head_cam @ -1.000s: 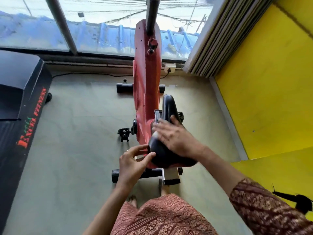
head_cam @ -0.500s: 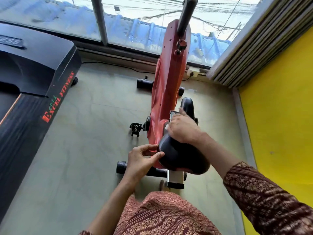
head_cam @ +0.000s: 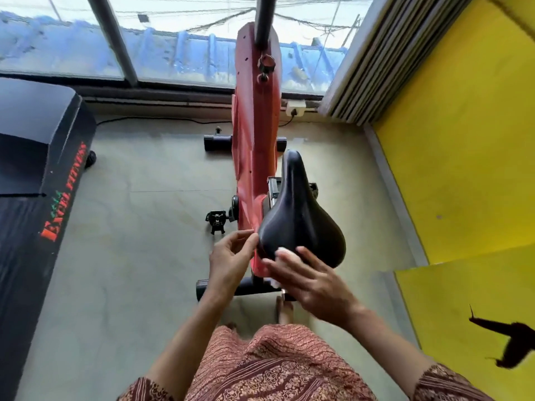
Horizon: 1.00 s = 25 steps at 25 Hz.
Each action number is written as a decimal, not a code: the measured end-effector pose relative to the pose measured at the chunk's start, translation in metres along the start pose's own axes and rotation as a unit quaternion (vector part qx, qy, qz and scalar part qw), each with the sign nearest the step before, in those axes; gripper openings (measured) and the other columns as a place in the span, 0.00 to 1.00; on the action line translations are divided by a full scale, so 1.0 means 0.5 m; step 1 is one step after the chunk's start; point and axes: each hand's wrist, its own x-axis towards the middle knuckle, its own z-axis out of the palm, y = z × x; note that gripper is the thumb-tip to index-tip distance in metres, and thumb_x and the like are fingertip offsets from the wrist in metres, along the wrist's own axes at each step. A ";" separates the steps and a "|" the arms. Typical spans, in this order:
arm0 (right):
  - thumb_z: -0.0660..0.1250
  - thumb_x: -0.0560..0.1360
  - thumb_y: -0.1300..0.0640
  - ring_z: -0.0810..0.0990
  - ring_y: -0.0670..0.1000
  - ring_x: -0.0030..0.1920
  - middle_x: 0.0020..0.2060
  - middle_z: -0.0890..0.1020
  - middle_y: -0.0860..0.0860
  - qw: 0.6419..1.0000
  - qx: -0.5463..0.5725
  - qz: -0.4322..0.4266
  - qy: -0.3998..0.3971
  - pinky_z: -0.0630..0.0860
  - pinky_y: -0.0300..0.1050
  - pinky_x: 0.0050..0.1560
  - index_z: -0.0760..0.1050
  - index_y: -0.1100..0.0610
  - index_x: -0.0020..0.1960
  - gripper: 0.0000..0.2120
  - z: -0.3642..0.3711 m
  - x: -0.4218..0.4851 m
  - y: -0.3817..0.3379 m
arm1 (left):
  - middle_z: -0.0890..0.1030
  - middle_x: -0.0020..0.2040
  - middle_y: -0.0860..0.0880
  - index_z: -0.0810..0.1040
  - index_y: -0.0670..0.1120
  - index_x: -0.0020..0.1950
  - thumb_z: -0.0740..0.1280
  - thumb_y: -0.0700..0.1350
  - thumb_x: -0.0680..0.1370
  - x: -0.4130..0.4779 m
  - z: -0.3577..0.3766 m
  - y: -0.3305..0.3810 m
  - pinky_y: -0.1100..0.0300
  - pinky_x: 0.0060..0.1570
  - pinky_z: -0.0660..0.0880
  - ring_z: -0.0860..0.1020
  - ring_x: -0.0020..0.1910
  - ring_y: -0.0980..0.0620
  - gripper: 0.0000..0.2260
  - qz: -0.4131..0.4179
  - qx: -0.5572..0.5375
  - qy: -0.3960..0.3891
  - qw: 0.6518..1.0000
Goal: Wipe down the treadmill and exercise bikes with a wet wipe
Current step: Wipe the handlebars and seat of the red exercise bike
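Note:
A red exercise bike (head_cam: pixel 254 146) stands in front of me with its black saddle (head_cam: pixel 298 215) pointing toward the window. My right hand (head_cam: pixel 312 282) lies flat over the saddle's near rear edge, pressing a white wet wipe (head_cam: pixel 282 252) that shows between the fingers. My left hand (head_cam: pixel 231 256) touches the saddle's left rear side with its thumb and fingertips. The black treadmill (head_cam: pixel 37 180) with red lettering stands at the left.
A window (head_cam: pixel 173 47) runs along the far wall, with a power socket (head_cam: pixel 295 107) and cable below it. Yellow walls (head_cam: pixel 463 140) close in the right side. The bike's pedal (head_cam: pixel 216 221) sticks out left. My bare feet stand behind the bike's rear bar.
My right hand has slid with the wipe from the middle of the saddle back to its near rear edge. The left hand stays at the saddle's left side.

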 end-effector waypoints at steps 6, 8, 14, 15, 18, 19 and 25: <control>0.49 0.82 0.53 0.62 0.57 0.73 0.71 0.66 0.58 0.868 0.187 0.439 0.139 0.56 0.55 0.74 0.61 0.63 0.73 0.23 -0.004 0.002 0.044 | 0.80 0.47 0.55 0.77 0.48 0.55 0.76 0.44 0.69 -0.028 0.027 -0.002 0.77 0.44 0.73 0.77 0.45 0.67 0.17 0.046 0.068 0.009 0.997; 0.51 0.80 0.54 0.65 0.62 0.71 0.69 0.68 0.62 0.851 0.192 0.475 0.112 0.59 0.55 0.72 0.65 0.67 0.70 0.24 -0.017 0.049 0.066 | 0.80 0.47 0.53 0.77 0.47 0.55 0.76 0.43 0.69 -0.030 0.031 0.001 0.76 0.45 0.73 0.77 0.47 0.65 0.16 0.045 0.068 0.020 0.997; 0.45 0.83 0.52 0.54 0.51 0.75 0.74 0.58 0.54 0.966 0.166 0.195 0.035 0.49 0.48 0.75 0.55 0.61 0.74 0.22 -0.029 -0.020 0.071 | 0.82 0.50 0.48 0.79 0.43 0.57 0.75 0.41 0.70 -0.038 0.050 -0.008 0.74 0.46 0.75 0.80 0.49 0.57 0.16 0.042 0.049 0.067 0.996; 0.47 0.83 0.54 0.50 0.50 0.76 0.75 0.55 0.53 0.951 0.187 0.243 0.033 0.44 0.46 0.75 0.52 0.61 0.75 0.22 -0.031 -0.020 0.100 | 0.82 0.50 0.48 0.79 0.43 0.58 0.75 0.41 0.71 -0.039 0.053 -0.008 0.74 0.46 0.75 0.80 0.49 0.58 0.17 0.040 0.044 0.069 0.996; 0.50 0.82 0.62 0.45 0.56 0.77 0.76 0.47 0.59 0.909 0.227 0.347 -0.047 0.38 0.42 0.73 0.46 0.64 0.76 0.24 -0.026 0.065 0.183 | 0.82 0.51 0.46 0.79 0.41 0.60 0.74 0.40 0.71 -0.039 0.061 -0.006 0.67 0.51 0.76 0.81 0.51 0.53 0.18 0.021 0.034 0.086 0.995; 0.51 0.82 0.64 0.44 0.58 0.76 0.75 0.45 0.62 0.905 0.238 0.350 -0.046 0.38 0.45 0.74 0.45 0.65 0.76 0.26 -0.029 0.101 0.170 | 0.83 0.51 0.45 0.79 0.40 0.60 0.74 0.40 0.71 -0.040 0.063 -0.004 0.64 0.53 0.76 0.81 0.51 0.52 0.18 0.015 0.031 0.092 0.995; 0.53 0.79 0.55 0.54 0.54 0.75 0.75 0.56 0.55 0.982 0.166 0.090 0.005 0.49 0.48 0.75 0.59 0.61 0.74 0.24 -0.039 0.041 0.067 | 0.82 0.53 0.44 0.77 0.39 0.61 0.73 0.37 0.71 -0.053 0.073 -0.003 0.60 0.55 0.75 0.80 0.53 0.50 0.19 -0.005 -0.017 0.107 0.994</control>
